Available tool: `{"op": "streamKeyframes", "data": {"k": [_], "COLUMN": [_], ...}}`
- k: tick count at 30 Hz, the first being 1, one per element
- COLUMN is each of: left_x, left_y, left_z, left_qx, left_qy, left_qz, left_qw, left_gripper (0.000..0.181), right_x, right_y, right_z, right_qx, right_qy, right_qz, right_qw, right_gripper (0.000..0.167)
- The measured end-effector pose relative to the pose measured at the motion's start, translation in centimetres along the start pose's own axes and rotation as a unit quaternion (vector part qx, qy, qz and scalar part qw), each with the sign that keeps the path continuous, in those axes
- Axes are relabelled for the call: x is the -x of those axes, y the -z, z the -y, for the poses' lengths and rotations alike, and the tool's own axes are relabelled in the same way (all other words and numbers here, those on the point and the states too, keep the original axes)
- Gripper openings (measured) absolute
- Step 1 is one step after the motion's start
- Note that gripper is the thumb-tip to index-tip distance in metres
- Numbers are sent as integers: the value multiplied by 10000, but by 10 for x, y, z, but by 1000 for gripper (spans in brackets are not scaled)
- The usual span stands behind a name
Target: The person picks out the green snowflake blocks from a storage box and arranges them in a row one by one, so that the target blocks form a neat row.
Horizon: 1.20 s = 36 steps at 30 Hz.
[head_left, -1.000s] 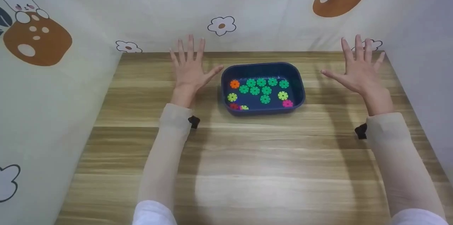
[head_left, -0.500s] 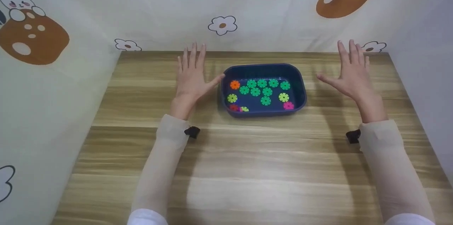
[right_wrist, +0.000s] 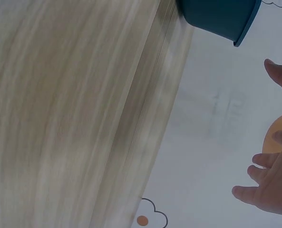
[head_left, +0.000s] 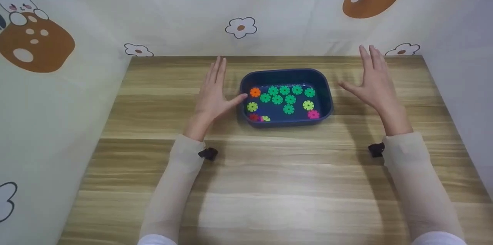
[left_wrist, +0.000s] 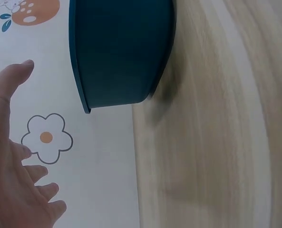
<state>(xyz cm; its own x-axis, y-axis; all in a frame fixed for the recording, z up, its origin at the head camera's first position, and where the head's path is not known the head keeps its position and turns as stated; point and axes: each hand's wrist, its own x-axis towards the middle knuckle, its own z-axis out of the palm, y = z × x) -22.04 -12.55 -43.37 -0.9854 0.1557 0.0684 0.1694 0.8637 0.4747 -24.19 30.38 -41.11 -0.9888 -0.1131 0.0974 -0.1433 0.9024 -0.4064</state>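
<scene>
The dark blue plastic tub (head_left: 287,77) sits on the wood-grain tabletop (head_left: 289,183), with a printed cloth (head_left: 285,4) hanging behind it. On the tub's floor lie loose notched discs: a cluster of green discs (head_left: 284,90) across its middle, an orange disc (head_left: 255,92) towards its far left corner, and a pink disc (head_left: 313,114) towards its near right corner. The left hand (head_left: 213,98) is spread wide just left of the tub, holding nothing; from the head its thumb tip overlaps the left rim, but the left wrist view shows a gap, with the thumb above rim level. The right hand (head_left: 375,85) is spread wide too and holds nothing, standing farther off to the tub's right. The step in hand looks like bracketing the tub from both sides. Judging from this, it would be done well with the right hand matching the left in nearness and height, both palms lowered beside the end walls, and pressure kept even so that the tub neither skids nor tips. The discs look light and unfixed, so a tilt or jolt would probably slide them towards one wall of the tub.
</scene>
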Motion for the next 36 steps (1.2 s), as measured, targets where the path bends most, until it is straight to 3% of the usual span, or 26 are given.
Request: {"op": "streamKeyframes", "data": {"k": [8,17,36], "left_x": [7,13,22], "left_y": [-8,-17,-30], "left_z": [-6,-8,-10], "left_qx": [875,1550,2041], "left_qy": [-83,-163,21], "left_qz": [258,466,875], "left_qw": [9958,9867,9750], "left_gripper": [116,115,115], "right_x": [3,3,11], "right_y": [-6,-14,-34], "right_z": [11,23,52], "right_qx": [-96,-254,-358], "right_qy": [-11,115,286], "right_qz": [-123,-241,-25], "right_qw": [9999,9993,9989], "right_gripper": [106,102,97]}}
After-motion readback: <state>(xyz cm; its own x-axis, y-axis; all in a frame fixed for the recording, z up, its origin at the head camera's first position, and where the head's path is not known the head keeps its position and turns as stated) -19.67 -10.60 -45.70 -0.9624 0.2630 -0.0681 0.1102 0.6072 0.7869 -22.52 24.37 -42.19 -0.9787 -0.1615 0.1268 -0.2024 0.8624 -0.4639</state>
